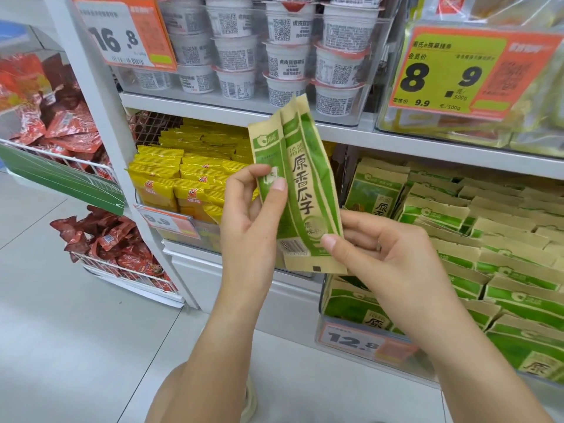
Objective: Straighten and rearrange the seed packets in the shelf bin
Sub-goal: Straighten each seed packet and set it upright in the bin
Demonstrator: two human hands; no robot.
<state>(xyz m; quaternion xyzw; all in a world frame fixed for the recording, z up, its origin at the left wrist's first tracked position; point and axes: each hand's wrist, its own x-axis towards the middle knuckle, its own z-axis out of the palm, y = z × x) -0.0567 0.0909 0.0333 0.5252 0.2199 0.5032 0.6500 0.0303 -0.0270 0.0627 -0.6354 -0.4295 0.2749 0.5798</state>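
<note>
A green and tan seed packet (pixel 300 184) is held upright in front of the shelves, between both hands. My left hand (pixel 251 221) pinches its left edge with thumb on the front and fingers behind. My right hand (pixel 384 254) pinches its lower right corner, thumb on the front. To the right, the clear shelf bin (pixel 341 340) holds several matching green seed packets (pixel 494 239) lying in leaning rows, some tilted and uneven.
A bin of yellow packets (pixel 183 175) sits left of the held packet. White cups (pixel 287 56) fill the shelf above. Wire baskets of red packets (pixel 116 242) hang at far left. Price tags (pixel 357 340) front the bins. Pale tiled floor lies below.
</note>
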